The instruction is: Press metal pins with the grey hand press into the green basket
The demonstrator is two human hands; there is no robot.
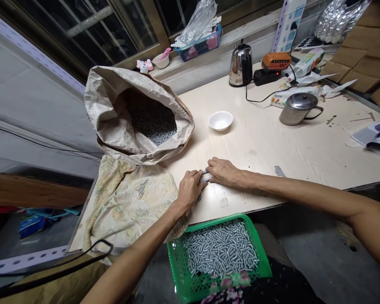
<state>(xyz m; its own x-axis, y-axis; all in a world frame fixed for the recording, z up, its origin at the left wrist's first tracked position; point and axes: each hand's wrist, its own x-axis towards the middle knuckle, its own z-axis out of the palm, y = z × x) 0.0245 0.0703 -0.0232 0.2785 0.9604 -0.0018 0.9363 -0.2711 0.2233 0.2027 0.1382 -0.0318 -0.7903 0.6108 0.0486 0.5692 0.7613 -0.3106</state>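
We find the work under way. Beyond the green basket (172, 266), on the table (256, 143), the left hand (190, 188) and right hand (224, 172) are close together, fingers clamped on opposite ends of a grey strip (205, 177); we cannot tell what it is made of. Loose metal pieces (221, 247) fill much of the basket. A few pieces (142, 190) lie on the cloth (114, 215) left of the basket, and many more sit inside the sack (103, 103) farther beyond it. We identify no finished lot; judging by these loose stocks, we consider most of the handling outstanding.
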